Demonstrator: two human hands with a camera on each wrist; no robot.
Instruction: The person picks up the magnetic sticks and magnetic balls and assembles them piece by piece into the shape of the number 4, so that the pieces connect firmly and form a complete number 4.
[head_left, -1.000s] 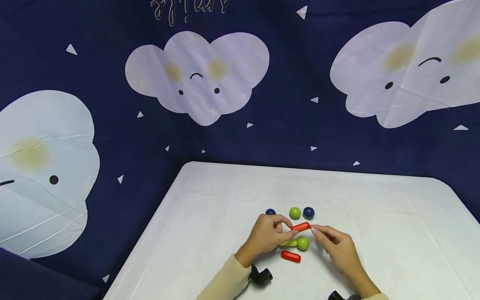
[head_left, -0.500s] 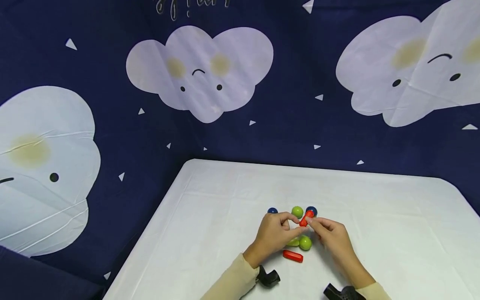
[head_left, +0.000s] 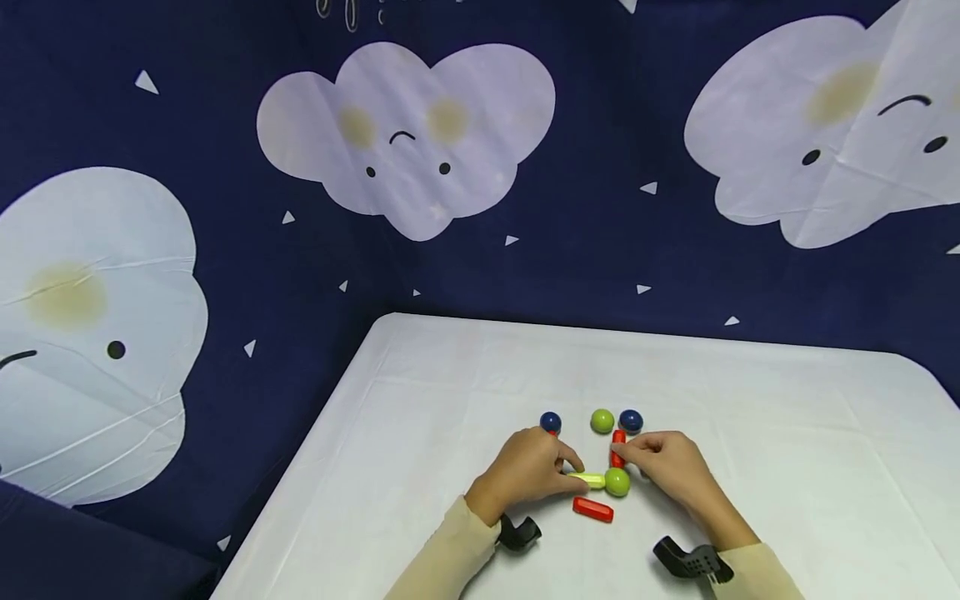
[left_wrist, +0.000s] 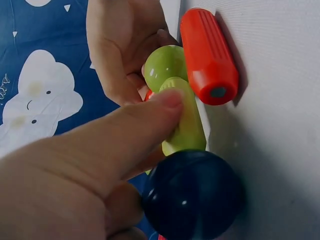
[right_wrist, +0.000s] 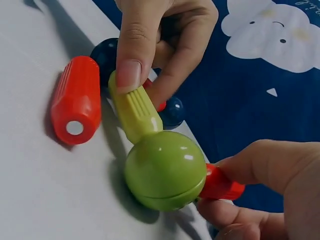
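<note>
My left hand [head_left: 528, 468] pinches a yellow-green ribbed toy rod [right_wrist: 135, 112] between thumb and fingers. A green ball [right_wrist: 166, 167] sits at one end of that rod, and a dark blue ball [left_wrist: 192, 195] is at the other, hidden in the head view. My right hand [head_left: 670, 463] pinches a red rod [head_left: 618, 448]. In the right wrist view its end meets the side of the green ball, and fingers cover part of it. Closer to me lies another red rod [head_left: 593, 509], with a round pale disc in its end in the right wrist view.
Beyond the hands, a second green ball [head_left: 602, 421] and a blue ball [head_left: 631, 421] sit side by side. Another blue ball [head_left: 551, 422], with a bit of red at it, is beyond the left hand. Everything rests on a white-covered table [head_left: 787, 433] before a cloud-patterned backdrop [head_left: 480, 275].
The red rod, first held between both hands, was turned upright in the head view and brought down to the green ball by my right hand. My left hand let go of it and took the yellow-green rod.
</note>
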